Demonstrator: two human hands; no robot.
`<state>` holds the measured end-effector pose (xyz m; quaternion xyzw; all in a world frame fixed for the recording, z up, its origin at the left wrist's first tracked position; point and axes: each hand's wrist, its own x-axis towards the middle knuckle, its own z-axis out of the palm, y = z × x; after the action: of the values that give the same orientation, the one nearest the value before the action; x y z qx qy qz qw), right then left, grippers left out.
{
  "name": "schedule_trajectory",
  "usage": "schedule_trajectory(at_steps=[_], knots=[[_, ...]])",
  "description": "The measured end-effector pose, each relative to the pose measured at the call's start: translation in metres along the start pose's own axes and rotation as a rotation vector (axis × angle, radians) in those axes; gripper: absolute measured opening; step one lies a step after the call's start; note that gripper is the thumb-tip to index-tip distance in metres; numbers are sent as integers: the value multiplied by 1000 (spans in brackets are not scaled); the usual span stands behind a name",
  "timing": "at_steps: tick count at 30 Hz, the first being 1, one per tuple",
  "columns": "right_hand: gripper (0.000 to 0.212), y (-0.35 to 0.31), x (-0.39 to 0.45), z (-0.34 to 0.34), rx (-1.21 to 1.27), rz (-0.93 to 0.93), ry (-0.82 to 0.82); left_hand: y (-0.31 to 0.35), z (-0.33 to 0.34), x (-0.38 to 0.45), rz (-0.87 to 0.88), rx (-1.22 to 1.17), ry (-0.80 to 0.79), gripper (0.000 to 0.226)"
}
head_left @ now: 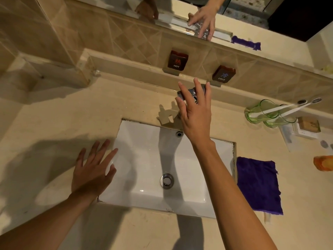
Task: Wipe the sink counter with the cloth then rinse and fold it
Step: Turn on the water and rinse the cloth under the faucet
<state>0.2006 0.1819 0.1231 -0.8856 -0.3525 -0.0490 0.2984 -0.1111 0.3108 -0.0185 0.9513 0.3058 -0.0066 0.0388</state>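
A purple cloth (258,184) lies flat on the beige counter (59,120), just right of the white sink (147,159). My right hand (195,116) reaches over the chrome tap handle (191,92) behind the basin, fingers spread and straight above it. Whether they touch the handle I cannot tell. My left hand (93,170) hovers over the sink's left rim with straight, spread fingers and holds nothing. No water is seen running. The round metal drain (167,180) sits in the basin's middle.
HOT (177,59) and COLD (223,73) signs stand on the back ledge. Two green glasses (264,112) with toothbrushes stand at the right, beside a soap dish (308,126) and an orange object (323,162). A mirror (234,13) runs above the tiled backsplash.
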Motion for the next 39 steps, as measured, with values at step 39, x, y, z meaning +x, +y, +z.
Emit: schedule_trajectory(at_steps=[39], knots=[[50,-7,5,-125,380,383,-155,4,-71,27,-115,-347,-573,55]])
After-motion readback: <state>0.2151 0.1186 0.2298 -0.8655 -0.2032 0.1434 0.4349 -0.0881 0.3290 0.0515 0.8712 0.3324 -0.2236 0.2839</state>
